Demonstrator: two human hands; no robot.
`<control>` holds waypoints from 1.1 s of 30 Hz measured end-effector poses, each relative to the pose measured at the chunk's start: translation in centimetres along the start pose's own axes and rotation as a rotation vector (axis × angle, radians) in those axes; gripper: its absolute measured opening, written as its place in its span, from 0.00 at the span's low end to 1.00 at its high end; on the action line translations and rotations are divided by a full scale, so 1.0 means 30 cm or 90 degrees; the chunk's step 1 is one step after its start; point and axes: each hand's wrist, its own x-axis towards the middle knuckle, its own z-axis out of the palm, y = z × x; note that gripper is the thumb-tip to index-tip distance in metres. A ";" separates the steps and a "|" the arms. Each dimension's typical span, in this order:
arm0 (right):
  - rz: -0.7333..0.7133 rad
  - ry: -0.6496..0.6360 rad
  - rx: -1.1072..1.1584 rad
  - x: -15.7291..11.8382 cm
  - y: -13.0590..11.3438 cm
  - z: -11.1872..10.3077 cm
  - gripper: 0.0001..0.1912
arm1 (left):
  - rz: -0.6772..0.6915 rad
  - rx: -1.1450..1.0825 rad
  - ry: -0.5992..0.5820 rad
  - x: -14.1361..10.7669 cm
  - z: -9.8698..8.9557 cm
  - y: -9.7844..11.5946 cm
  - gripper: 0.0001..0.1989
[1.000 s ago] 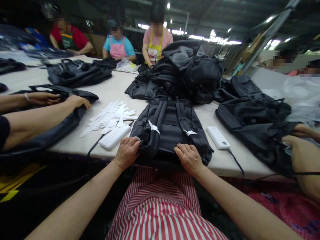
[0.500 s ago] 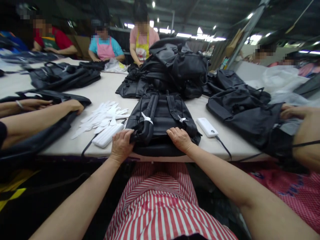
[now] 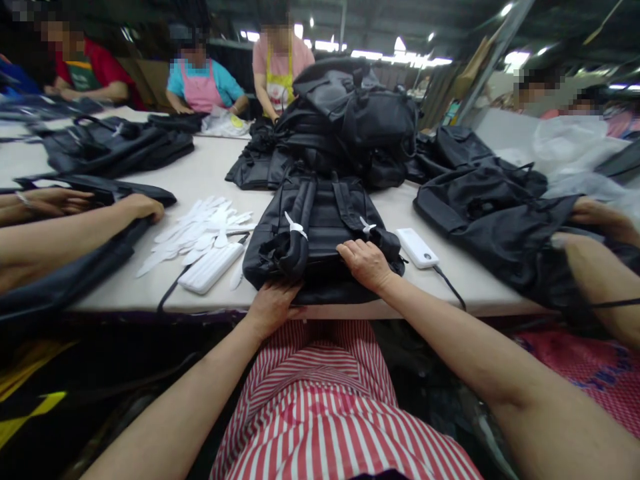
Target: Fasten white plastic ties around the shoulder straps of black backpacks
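A black backpack [image 3: 320, 223] lies on the white table [image 3: 200, 177] with its padded shoulder straps facing up. Short white ties [image 3: 296, 225] are fastened around the straps. My left hand [image 3: 274, 308] is at the pack's near lower edge, its fingers curled against the fabric beside a rolled strap end. My right hand [image 3: 367, 265] rests flat on the pack's lower right part, holding nothing visibly. A white power bank [image 3: 211, 268] lies just left of the pack, and a second one [image 3: 417, 248] lies to its right.
A heap of white plastic tags [image 3: 197, 233] lies left of the pack. Behind it rises a pile of black backpacks [image 3: 350, 120]. Co-workers' forearms and hands [image 3: 140, 208] reach in from the left, and another's hand [image 3: 597, 213] rests on a black bag [image 3: 493, 220] at right.
My left hand has moved off the rolled strap down to the pack's near edge. My right hand has slid slightly up the pack. The view has tilted a little.
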 end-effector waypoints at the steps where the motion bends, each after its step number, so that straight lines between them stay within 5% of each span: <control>1: 0.005 0.003 0.002 0.003 0.002 -0.001 0.16 | 0.010 -0.002 -0.021 0.014 -0.008 -0.027 0.32; 6: -0.001 0.006 0.021 0.001 -0.009 0.022 0.16 | -0.019 -0.006 -0.130 0.079 -0.069 -0.079 0.36; 10: -0.006 -0.001 0.022 -0.026 -0.032 0.063 0.17 | -0.040 0.005 -0.148 0.103 -0.088 0.045 0.25; 15: -0.003 -0.039 0.074 -0.013 -0.005 0.054 0.16 | 0.072 -0.097 -0.099 0.140 -0.031 0.164 0.24; 22: 0.007 -0.130 0.159 0.100 0.112 -0.007 0.13 | 0.014 -0.293 -0.170 0.268 -0.028 0.060 0.13; 33: 0.016 -0.163 0.176 0.107 0.121 -0.012 0.14 | -0.055 -0.388 -0.236 0.338 -0.067 0.047 0.14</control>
